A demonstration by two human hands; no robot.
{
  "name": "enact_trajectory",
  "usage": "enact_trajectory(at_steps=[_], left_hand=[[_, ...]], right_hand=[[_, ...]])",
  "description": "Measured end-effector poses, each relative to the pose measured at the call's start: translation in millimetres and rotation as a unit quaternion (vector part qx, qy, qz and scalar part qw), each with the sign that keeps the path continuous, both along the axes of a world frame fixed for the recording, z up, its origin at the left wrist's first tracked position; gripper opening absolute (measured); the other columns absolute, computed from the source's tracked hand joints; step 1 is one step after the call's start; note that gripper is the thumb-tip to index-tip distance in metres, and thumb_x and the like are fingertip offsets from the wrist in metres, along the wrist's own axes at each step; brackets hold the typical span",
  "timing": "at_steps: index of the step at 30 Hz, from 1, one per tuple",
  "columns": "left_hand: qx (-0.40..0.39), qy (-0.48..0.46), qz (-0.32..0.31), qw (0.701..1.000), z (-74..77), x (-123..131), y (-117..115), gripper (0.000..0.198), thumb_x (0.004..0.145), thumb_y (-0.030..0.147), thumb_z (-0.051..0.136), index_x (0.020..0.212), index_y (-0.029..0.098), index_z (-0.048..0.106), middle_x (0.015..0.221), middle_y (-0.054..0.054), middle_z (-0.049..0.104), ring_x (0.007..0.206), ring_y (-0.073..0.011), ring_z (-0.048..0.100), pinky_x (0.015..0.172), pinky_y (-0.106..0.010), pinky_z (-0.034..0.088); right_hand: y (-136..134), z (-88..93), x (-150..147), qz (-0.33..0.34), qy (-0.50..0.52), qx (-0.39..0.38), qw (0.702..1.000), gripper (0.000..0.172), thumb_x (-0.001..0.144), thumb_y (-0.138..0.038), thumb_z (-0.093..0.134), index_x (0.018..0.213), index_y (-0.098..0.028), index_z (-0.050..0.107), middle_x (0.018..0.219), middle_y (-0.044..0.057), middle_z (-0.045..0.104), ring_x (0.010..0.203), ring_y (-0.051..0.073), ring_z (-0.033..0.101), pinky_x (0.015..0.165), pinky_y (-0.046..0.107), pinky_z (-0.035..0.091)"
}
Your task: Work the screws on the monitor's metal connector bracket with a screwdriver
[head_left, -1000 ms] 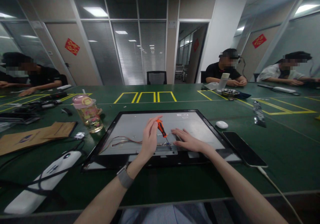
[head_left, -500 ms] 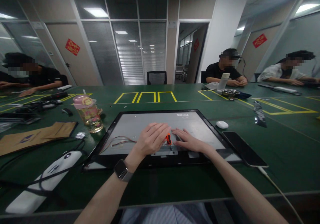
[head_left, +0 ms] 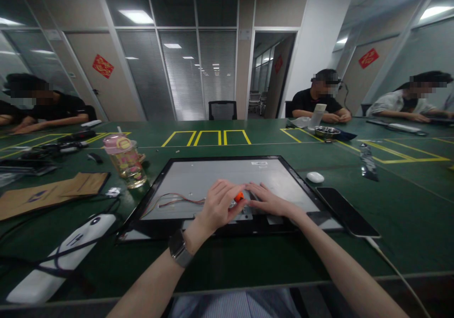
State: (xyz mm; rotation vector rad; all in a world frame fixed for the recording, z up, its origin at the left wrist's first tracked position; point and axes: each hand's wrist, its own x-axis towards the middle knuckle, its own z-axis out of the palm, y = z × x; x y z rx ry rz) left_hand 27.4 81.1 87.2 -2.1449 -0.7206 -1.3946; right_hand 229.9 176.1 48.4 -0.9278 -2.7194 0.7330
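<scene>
A flat display panel (head_left: 220,171), grey metal back up inside a black frame, lies on the table in front of me. My left hand (head_left: 222,202), a watch on its wrist, is closed around what looks like a screwdriver (head_left: 239,196); its rounded orange handle end shows between thumb and fingers, the lower part hidden. Beneath the hand is a small metal bracket (head_left: 244,215) near the panel's front edge. My right hand (head_left: 267,200) lies on the panel with fingers stretched out, fingertips close to the tool. Thin wires (head_left: 173,197) run across the panel left of my hands.
To the left stand a pink-lidded drink cup (head_left: 126,162), a brown paper envelope (head_left: 53,190) and a white device with black cable (head_left: 67,256). On the right are a phone (head_left: 345,211) on a charging cable and a white earbud case (head_left: 315,177). Other people sit across the table.
My left hand has turned and lowered slightly, its thumb and fingers now wrapping the orange handle, so only its end shows. My right hand has stayed nearly still.
</scene>
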Motion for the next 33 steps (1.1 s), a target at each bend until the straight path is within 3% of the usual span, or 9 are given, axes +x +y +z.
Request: enact_trajectory(at_steps=[4,11,17,22,26,30,33], left_hand=[[0.018,0.059,0.044,0.997,3.7,-4,0,0.035,0.088,0.023,0.052,0.121,0.011,0.048,0.096,-0.013,0.070,0.090,-0.0203,0.064,0.078,-0.036,0.050],[0.122,0.167,0.106,0.973,15.1,-18,-5,0.030,0.093,0.025,0.037,0.111,0.011,0.056,0.108,-0.016,0.070,0.105,-0.0238,0.063,0.088,-0.039,0.048],[0.170,0.198,0.103,0.960,19.2,-27,-6,0.024,0.092,0.026,0.040,0.102,0.013,0.058,0.101,-0.014,0.072,0.099,-0.0229,0.066,0.086,-0.039,0.048],[0.143,0.193,0.063,0.969,18.9,-27,-4,0.026,0.089,0.016,0.034,0.105,0.012,0.055,0.098,-0.014,0.072,0.097,-0.0205,0.065,0.083,-0.037,0.048],[0.096,0.149,0.048,0.983,19.0,-20,-2,0.021,0.090,0.019,0.037,0.101,0.012,0.054,0.082,-0.010,0.070,0.077,-0.0191,0.064,0.075,-0.036,0.048],[0.094,0.132,0.081,0.983,23.5,-20,-3,0.022,0.093,0.031,0.040,0.092,0.014,0.053,0.062,-0.004,0.060,0.057,-0.0166,0.054,0.061,-0.032,0.043],[0.101,0.140,0.099,0.980,26.0,-23,-4,0.021,0.092,0.030,0.045,0.094,0.012,0.055,0.065,-0.005,0.062,0.061,-0.0173,0.056,0.062,-0.032,0.043]], right_hand=[[0,-1.0,0,0.003,0.003,0.002,1.000,0.061,0.092,-0.055,0.041,0.144,-0.021,0.034,0.152,0.010,0.031,0.141,0.031,0.019,0.113,0.056,0.003],[3,-3.7,0,0.004,0.004,0.005,1.000,0.061,0.091,-0.055,0.042,0.141,-0.021,0.038,0.152,0.010,0.030,0.141,0.032,0.020,0.113,0.055,0.004],[2,-1.8,-1,0.005,-0.005,0.002,1.000,0.061,0.092,-0.056,0.040,0.141,-0.019,0.038,0.151,0.011,0.031,0.141,0.031,0.019,0.113,0.055,0.004],[-1,1.6,-1,-0.004,-0.012,-0.002,1.000,0.063,0.092,-0.056,0.040,0.142,-0.018,0.038,0.152,0.011,0.029,0.141,0.030,0.019,0.114,0.053,0.003],[-1,1.7,-1,-0.007,-0.010,-0.005,1.000,0.062,0.092,-0.056,0.040,0.142,-0.019,0.037,0.152,0.011,0.029,0.142,0.029,0.018,0.114,0.052,0.003],[1,-0.4,0,-0.004,-0.002,-0.005,1.000,0.062,0.092,-0.056,0.042,0.142,-0.020,0.037,0.152,0.010,0.030,0.142,0.029,0.018,0.114,0.051,0.003],[1,-0.8,0,-0.003,0.000,-0.006,1.000,0.062,0.092,-0.056,0.043,0.142,-0.020,0.038,0.152,0.010,0.030,0.142,0.030,0.018,0.115,0.051,0.002]])
